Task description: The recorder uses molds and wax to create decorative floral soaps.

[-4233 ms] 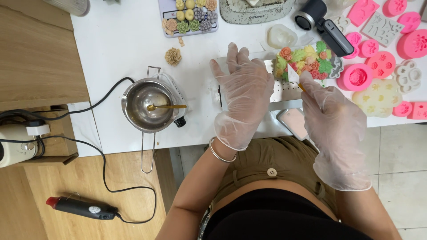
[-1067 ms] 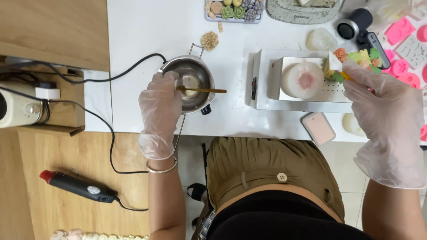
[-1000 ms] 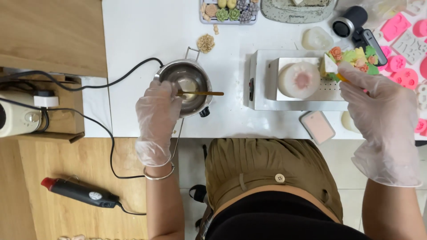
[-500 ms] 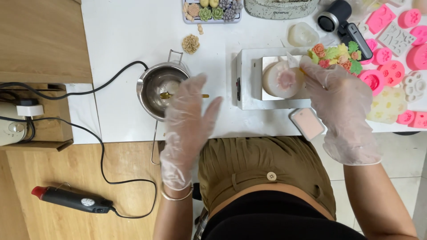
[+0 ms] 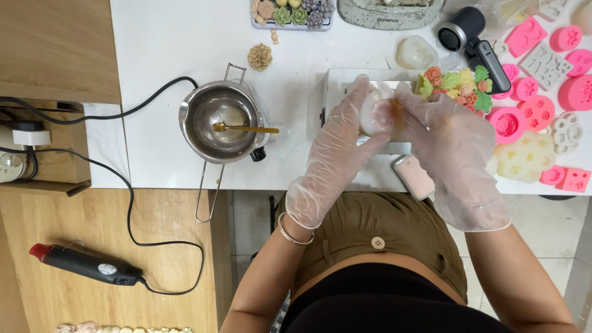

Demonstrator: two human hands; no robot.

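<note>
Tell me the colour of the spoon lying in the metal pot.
Gold, seen in the head view: the spoon rests across the metal pot.

Steel pot (image 5: 223, 122) on white table (image 5: 166, 43), gold spoon (image 5: 245, 128) lying in it, black cord (image 5: 132, 213) trailing off to the floor. Heat gun (image 5: 86, 265) on wood floor. Pink moulds (image 5: 542, 74) at right, phone (image 5: 414, 177) near table edge. Small beige flower (image 5: 259, 57), possibly wax.
</note>
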